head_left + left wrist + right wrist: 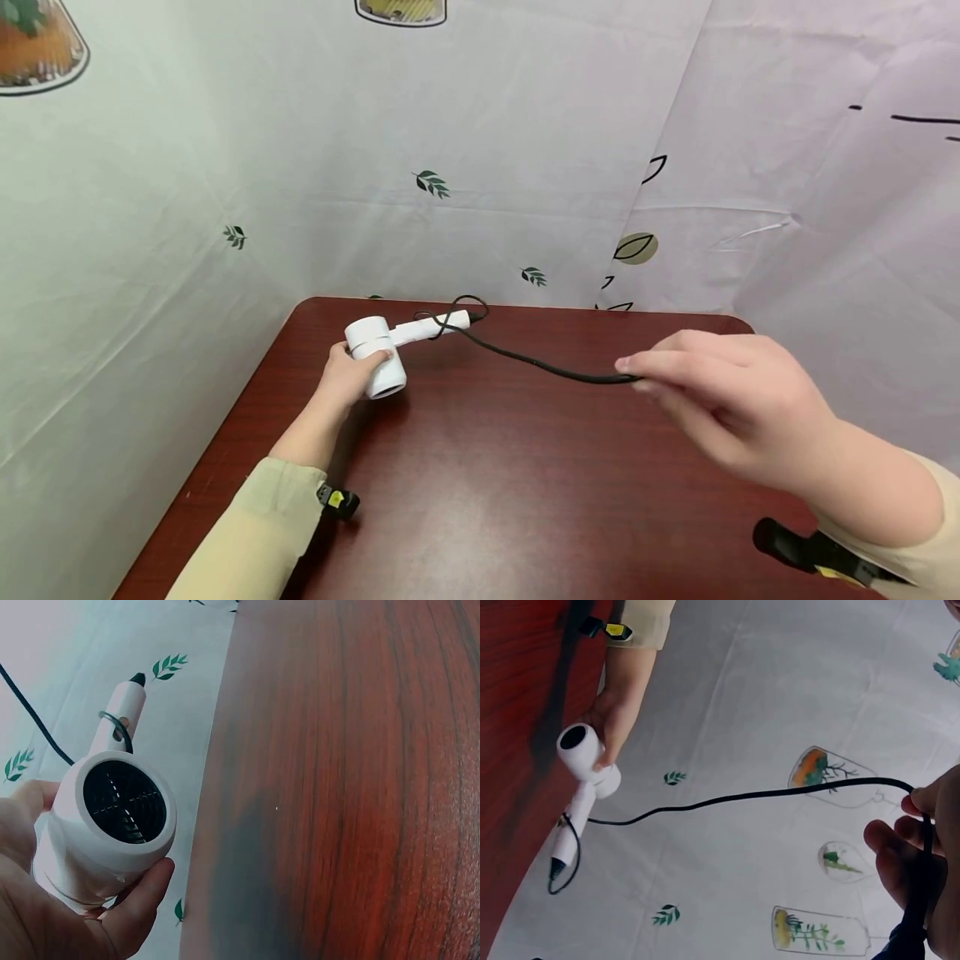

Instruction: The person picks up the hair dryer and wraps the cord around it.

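Observation:
A white hair dryer [384,372] is held by its barrel in my left hand [348,377], above the far left part of the table. Its handle [431,330] points to the right, and a loop of black cord [551,367] goes round it. In the left wrist view the dark grille [124,802] at one end of the barrel faces the camera, with thumb and fingers curled round the white body. My right hand [738,400] pinches the cord at the right, and the cord runs between the two hands. Below that hand, in the right wrist view, a dark thicker part [906,941] hangs.
The dark red wooden table [510,500] has rounded far corners. White cloth walls [322,167] printed with leaves and jars stand behind it and on both sides. A black wrist strap [339,502] sits on the left sleeve.

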A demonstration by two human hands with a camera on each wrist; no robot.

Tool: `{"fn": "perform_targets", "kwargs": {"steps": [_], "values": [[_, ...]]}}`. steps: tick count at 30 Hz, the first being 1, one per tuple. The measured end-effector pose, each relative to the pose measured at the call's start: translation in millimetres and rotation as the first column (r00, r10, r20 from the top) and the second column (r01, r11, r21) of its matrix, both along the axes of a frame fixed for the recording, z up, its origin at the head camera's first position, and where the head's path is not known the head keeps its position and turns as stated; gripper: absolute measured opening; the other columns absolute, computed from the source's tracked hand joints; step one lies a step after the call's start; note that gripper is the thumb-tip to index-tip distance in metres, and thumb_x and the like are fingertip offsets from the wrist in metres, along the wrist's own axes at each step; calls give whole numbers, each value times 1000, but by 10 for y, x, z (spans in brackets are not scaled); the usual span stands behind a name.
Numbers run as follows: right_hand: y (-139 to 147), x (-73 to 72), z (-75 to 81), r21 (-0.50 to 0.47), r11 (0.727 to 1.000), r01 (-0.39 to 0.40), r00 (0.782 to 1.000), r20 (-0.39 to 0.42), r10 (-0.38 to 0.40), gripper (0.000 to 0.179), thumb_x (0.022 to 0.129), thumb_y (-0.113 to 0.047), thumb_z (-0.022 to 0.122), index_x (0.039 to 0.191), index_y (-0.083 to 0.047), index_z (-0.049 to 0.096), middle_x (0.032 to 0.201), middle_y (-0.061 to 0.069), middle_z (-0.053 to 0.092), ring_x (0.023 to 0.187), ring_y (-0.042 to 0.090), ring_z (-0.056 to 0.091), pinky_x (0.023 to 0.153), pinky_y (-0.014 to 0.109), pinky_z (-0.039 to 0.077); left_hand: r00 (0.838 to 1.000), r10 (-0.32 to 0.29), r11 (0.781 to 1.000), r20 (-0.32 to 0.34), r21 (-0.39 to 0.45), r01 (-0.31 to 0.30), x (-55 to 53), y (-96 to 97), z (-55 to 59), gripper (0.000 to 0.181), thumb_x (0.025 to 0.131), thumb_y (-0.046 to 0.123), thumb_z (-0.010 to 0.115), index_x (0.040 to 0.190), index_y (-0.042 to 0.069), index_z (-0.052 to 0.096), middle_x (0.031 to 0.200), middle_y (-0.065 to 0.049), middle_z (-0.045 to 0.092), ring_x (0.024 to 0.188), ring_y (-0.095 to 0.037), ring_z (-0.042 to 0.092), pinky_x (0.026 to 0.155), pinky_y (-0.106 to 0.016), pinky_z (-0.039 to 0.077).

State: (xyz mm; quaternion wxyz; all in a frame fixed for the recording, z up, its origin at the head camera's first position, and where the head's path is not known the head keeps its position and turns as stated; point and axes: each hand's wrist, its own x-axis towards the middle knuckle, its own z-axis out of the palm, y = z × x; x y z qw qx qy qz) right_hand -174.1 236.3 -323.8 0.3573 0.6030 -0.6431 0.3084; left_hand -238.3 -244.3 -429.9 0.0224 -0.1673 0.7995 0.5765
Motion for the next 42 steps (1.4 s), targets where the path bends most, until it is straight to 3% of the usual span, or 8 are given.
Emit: {"fn": "perform_targets", "kwargs": {"steps": [3,5,11,19,26,34,38,42], "values": [[-635,567,791,17,997,-79,997,-8,79,17,97,-3,57,104,8,68,79,7,65,58,3,44,52,14,32,1000,22,999,12,42,-22,-16,-32,-8,94,90,37,69,154,1,10,142,-26,37,114,-34,55,74,-36,57],[-703,632,853,56,992,-109,994,-8,109,19,98,-6,56,103,8,69,80,4,65,61,1,46,55,11,35,999,36,997,11,70,-37,-18,-45,-5,94,90,37,69,154,1,10,142,-25,37,112,-32,56,73,-36,58],[-716,671,751,162,974,-160,987,4,162,19,98,-6,55,105,5,69,78,-4,61,64,0,51,57,8,36,997,74,988,0,134,-74,-5,-37,30,96,89,40,70,153,2,10,142,-23,37,107,-27,57,70,-32,58],[-844,734,635,271,940,-208,978,32,207,19,100,-6,52,107,-1,68,80,-9,59,58,-4,43,56,4,31,995,100,978,-8,183,-97,4,-17,30,96,90,42,69,153,2,8,143,-23,35,109,-26,56,75,-32,57],[-888,729,420,376,905,-201,980,88,180,21,100,-9,52,114,-10,67,76,-12,49,56,-4,34,55,4,27,994,106,963,3,247,-103,1,-10,35,96,92,44,66,153,3,5,142,-22,33,103,-22,58,76,-33,58],[-841,676,128,549,827,-119,981,194,12,21,93,-11,67,110,-23,68,76,-17,48,58,-5,34,56,3,28,994,111,946,-3,307,-105,1,-48,60,87,93,42,64,152,2,12,134,-18,40,85,-13,62,71,-33,59],[-783,621,9,604,790,-110,953,290,-90,25,90,-10,71,108,-27,70,78,-20,50,62,-9,41,61,3,34,995,95,942,-13,326,-85,1,-63,74,79,95,40,61,149,-1,21,125,-16,46,76,-11,64,67,-32,59],[-716,560,-74,615,779,-121,929,346,-129,23,92,-11,70,107,-28,70,79,-23,51,66,-13,40,65,2,35,997,73,938,-29,340,-59,8,-80,85,69,96,38,58,145,-3,30,118,-16,51,73,-11,66,66,-33,59]]}}
